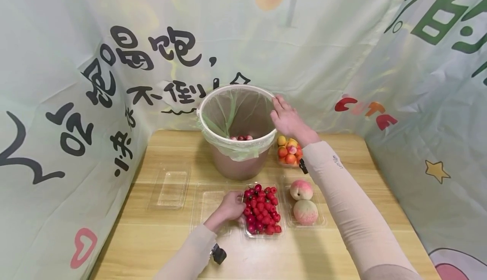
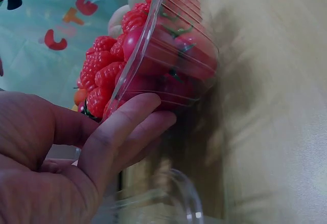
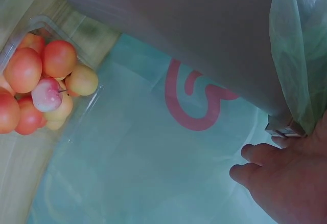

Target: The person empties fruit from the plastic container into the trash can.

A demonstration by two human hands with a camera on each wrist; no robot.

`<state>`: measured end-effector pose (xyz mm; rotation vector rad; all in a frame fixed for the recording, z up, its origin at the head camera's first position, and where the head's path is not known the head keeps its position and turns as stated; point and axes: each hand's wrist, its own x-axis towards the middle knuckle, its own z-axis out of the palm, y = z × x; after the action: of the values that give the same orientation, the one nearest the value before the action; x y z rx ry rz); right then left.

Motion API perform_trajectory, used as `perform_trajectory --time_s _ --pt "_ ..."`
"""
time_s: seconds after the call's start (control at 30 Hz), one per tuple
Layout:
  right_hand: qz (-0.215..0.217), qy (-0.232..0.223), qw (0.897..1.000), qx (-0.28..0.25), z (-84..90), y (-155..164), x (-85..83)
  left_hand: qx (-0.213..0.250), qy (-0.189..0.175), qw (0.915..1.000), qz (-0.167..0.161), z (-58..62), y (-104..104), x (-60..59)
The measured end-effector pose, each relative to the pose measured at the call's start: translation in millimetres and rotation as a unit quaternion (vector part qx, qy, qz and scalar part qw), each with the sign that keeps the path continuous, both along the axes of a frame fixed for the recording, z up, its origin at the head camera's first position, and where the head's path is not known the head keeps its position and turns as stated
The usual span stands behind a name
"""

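We are gripping the tray of red berries (image 1: 262, 210) at its left wall with our left hand (image 1: 231, 207), front centre of the table (image 1: 160, 237); our right hand (image 1: 287, 117), fingers relaxed, is steadying the bin (image 1: 237, 132) rim (lifting the tray level matters)

The head camera looks forward and down over the whole surface (image 1: 342, 246), taking in the bin (image 1: 237, 130) and every tray. The left wrist camera sits low and very close beside the berry tray (image 2: 173, 55), which the head view shares. The right wrist camera hangs close by the bin's wall, looking down at the small-fruit tray (image 3: 41, 81).
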<state>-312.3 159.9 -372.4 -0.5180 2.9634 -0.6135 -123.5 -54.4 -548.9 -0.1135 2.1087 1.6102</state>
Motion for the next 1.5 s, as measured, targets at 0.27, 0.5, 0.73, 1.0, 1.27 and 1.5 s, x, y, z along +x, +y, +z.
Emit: perform_trajectory --time_s 0.27,0.5,0.73,1.0,1.27,1.5 --pt "0.000 0.003 1.000 0.001 0.1 2 1.6 0.031 0.012 0.9994 -0.010 18.9 -9 4.6" --pt "0.002 0.008 1.000 0.004 0.5 2 0.9 0.046 0.046 0.9975 -0.029 46.5 -23 8.5" --pt "0.002 0.006 1.000 0.001 1.1 3 1.5 0.022 0.075 0.9962 -0.040 77.2 -33 10.6" --pt "0.002 0.007 1.000 0.001 0.9 3 0.3 0.015 0.088 0.9953 -0.038 106.8 -43 10.4" --pt "0.005 0.007 1.000 0.003 -1.3 2 -0.9 -0.010 0.127 0.9912 -0.036 133.5 -51 4.7" --pt "0.007 0.008 1.000 0.000 -0.6 1 0.0 -0.009 0.134 0.9901 -0.041 160.4 -58 3.6"
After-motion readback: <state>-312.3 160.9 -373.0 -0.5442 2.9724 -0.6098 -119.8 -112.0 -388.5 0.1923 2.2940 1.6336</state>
